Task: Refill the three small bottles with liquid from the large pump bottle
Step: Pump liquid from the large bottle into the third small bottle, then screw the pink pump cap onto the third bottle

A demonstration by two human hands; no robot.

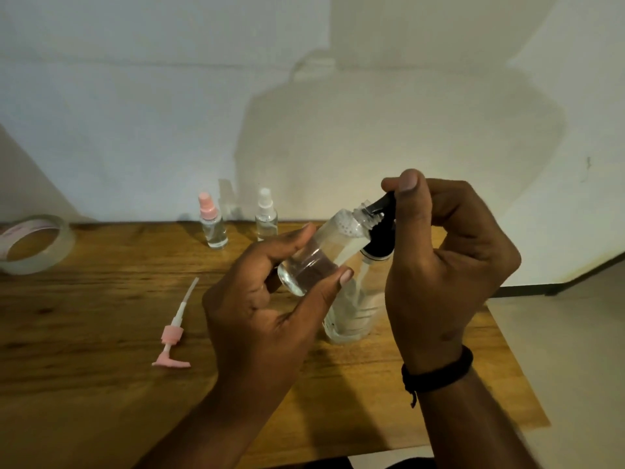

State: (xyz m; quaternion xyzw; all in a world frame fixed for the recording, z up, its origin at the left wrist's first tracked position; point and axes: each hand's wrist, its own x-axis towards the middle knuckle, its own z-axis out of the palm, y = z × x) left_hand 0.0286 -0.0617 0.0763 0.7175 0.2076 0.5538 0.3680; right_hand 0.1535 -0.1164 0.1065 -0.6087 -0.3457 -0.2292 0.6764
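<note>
Clear plastic shows in the left hand (pixel 267 299): it is raised over the wooden table (pixel 101 333), fingers and thumb curled round a small bottle (pixel 318 255) that tilts up to the right. At its open neck, the right hand (pixel 439 265) pinches a black cap (pixel 384 214). Behind the bottle stands the large bottle (pixel 355 316); two more small bottles (pixel 212 221) wait by the wall

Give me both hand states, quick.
Left hand: holding the small clear bottle, tilted.
Right hand: pinching the black spray cap at the bottle's neck.
</note>
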